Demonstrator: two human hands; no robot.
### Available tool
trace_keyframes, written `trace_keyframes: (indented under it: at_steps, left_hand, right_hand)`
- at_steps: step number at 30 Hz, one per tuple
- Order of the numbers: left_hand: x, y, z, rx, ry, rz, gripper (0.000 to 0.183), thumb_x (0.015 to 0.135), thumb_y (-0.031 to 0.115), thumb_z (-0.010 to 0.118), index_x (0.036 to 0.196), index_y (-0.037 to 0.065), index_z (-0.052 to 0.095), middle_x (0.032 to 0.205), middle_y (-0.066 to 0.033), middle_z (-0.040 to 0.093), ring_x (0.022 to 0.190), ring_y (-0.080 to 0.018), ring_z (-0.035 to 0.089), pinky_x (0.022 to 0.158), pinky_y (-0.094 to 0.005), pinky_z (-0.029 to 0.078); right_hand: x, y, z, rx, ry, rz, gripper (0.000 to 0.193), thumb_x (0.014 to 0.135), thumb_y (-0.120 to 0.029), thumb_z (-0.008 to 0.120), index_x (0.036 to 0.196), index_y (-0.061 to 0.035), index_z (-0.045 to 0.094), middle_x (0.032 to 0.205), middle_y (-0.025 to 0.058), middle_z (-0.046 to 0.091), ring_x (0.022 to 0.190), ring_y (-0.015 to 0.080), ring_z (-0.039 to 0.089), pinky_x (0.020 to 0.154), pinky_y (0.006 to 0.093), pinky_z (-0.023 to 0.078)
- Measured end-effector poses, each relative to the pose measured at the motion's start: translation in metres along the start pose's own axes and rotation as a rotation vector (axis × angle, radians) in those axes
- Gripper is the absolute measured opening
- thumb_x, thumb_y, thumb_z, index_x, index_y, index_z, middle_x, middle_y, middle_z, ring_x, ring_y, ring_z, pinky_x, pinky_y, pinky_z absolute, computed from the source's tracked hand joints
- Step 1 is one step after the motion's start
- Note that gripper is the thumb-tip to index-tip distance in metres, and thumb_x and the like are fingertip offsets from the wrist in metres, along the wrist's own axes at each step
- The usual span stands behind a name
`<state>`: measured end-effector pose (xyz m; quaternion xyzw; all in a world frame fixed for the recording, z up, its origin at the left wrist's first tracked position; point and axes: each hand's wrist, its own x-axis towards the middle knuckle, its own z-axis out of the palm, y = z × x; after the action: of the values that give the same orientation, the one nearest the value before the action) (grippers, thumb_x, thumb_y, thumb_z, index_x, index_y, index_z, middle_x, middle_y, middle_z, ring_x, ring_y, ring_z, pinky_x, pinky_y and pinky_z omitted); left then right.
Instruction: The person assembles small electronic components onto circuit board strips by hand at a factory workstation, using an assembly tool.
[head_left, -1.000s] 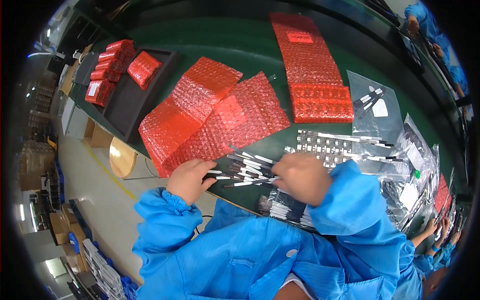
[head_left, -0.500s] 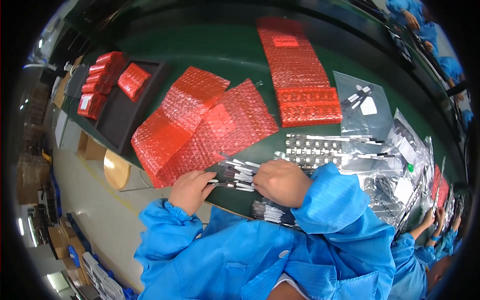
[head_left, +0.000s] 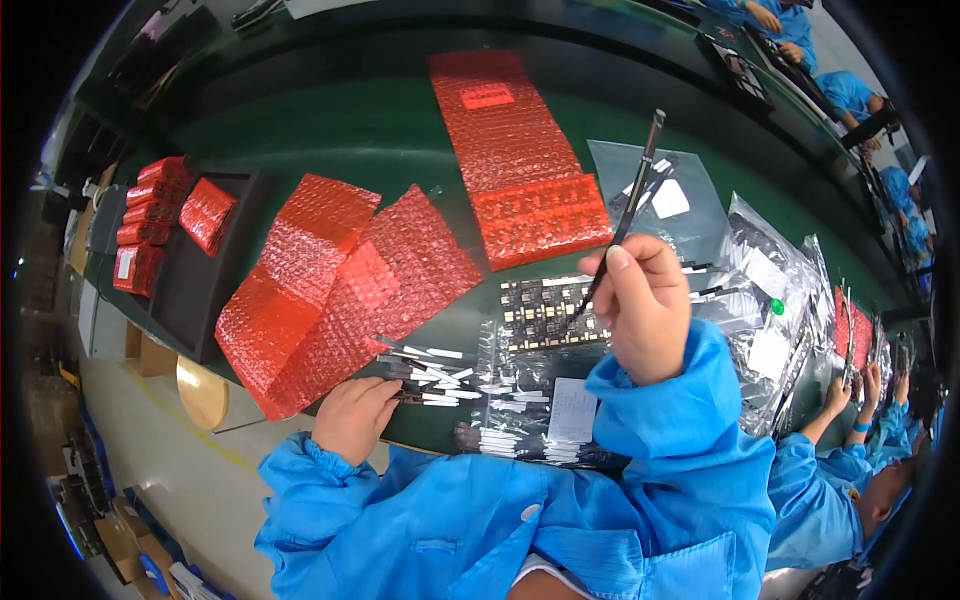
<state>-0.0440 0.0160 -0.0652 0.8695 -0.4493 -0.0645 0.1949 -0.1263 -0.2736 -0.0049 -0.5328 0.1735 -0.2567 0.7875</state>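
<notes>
Thin black-and-white strips lie near us on the green desk, our left hand at their edge; whether it pinches any, we cannot tell. Our right hand has risen from them and now pinches a slender black tapered tool, leaving their pile uncovered. Farther lies a red bubble-wrap sheet.

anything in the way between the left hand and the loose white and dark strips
Nothing visible: the left hand is right at the left edge of the loose strips. The clear bag lies at their right side, away from that hand, so it does not block the way.
</notes>
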Motion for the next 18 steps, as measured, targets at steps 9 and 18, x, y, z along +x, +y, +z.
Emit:
trace_keyframes:
  at_steps: [9, 18]
  left_hand:
    - [0.037, 0.041, -0.029, -0.895, 0.008, -0.388, 0.032, 0.082, 0.005, 0.059, 0.113, 0.003, 0.051, 0.087, -0.0093, 0.061, 0.077, -0.0142, 0.059, 0.066, -0.0253, 0.047]
    - [0.085, 0.079, -0.002, -1.454, -0.311, -0.468, 0.060, 0.079, -0.002, 0.059, 0.130, -0.001, 0.027, 0.102, -0.0151, 0.056, 0.090, -0.0139, 0.055, 0.077, -0.0252, 0.046]
  right_hand:
    - [0.001, -0.019, -0.035, -1.084, -0.467, -0.711, 0.014, 0.063, -0.001, 0.068, 0.075, -0.0059, 0.062, 0.075, 0.0060, 0.062, 0.067, 0.0235, 0.061, 0.057, 0.0314, 0.051]
    - [-0.007, -0.017, -0.046, -1.174, -0.470, -0.669, 0.013, 0.064, -0.002, 0.069, 0.075, -0.0061, 0.064, 0.075, 0.0057, 0.062, 0.067, 0.0229, 0.062, 0.056, 0.0311, 0.051]
